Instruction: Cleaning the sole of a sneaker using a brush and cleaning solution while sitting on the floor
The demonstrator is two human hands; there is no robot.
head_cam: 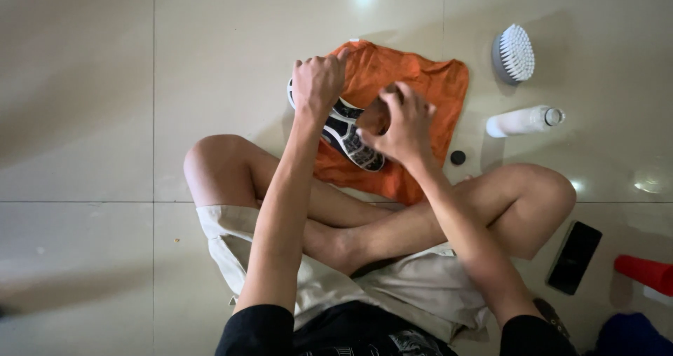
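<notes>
Glossy cream floor tiles (pixel 84 83) fill the frame; I sit cross-legged at bottom centre. At upper centre, my left hand (pixel 317 83) is closed around one end of a black-and-white shoe (pixel 347 137), sole up over an orange cloth (pixel 420 83). My right hand (pixel 405 126) curls around something brownish against the sole; I cannot tell what. A white brush (pixel 514 53), a white bottle (pixel 522 120) and a black phone (pixel 574 256) lie at right.

1 head view, looking straight down from close above at lap, hands, tiled floor (pixel 84 118).
</notes>
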